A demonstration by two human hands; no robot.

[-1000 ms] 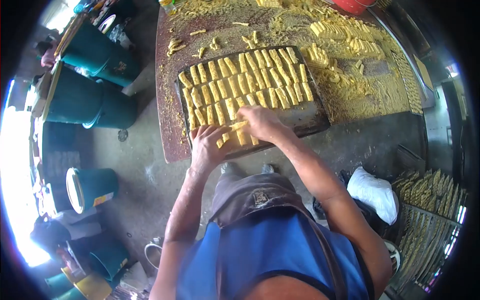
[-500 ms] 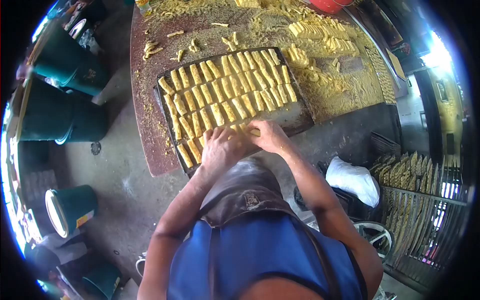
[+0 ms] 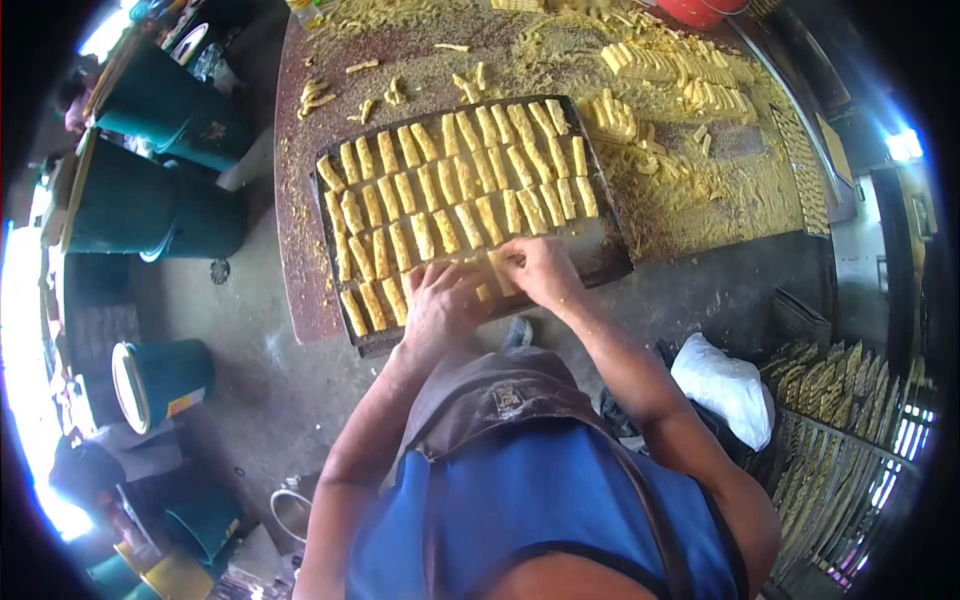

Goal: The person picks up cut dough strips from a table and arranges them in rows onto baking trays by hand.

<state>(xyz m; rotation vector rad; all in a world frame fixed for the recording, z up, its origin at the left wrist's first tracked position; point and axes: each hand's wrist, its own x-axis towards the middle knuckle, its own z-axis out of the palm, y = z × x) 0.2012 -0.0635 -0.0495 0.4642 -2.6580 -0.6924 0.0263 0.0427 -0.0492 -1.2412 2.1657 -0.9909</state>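
Rows of pale yellow dough sticks (image 3: pixel 405 192) lie on a dark baking tray (image 3: pixel 604 254) at the table's near edge. My left hand (image 3: pixel 442 303) is over the tray's front row, back of the hand up, with its fingertips bent down; whatever lies under them is hidden. Just right of it, my right hand (image 3: pixel 541 270) pinches a dough stick (image 3: pixel 503 272) between thumb and fingers, over the near part of the tray. Several sticks lie left of my left hand in the front row.
The brown table (image 3: pixel 300 235) carries yellow crumbs, loose pieces and piled sticks (image 3: pixel 680 68) at the right. A red container (image 3: pixel 695 10) is at the back. Green bins (image 3: pixel 150 200) stand left on the floor; a white sack (image 3: pixel 722 388) and racks (image 3: pixel 850 430) are right.
Both hands have come closer together along the front row. The stick that was slanted between them a second ago is gone from there, and more sticks show at the front left.
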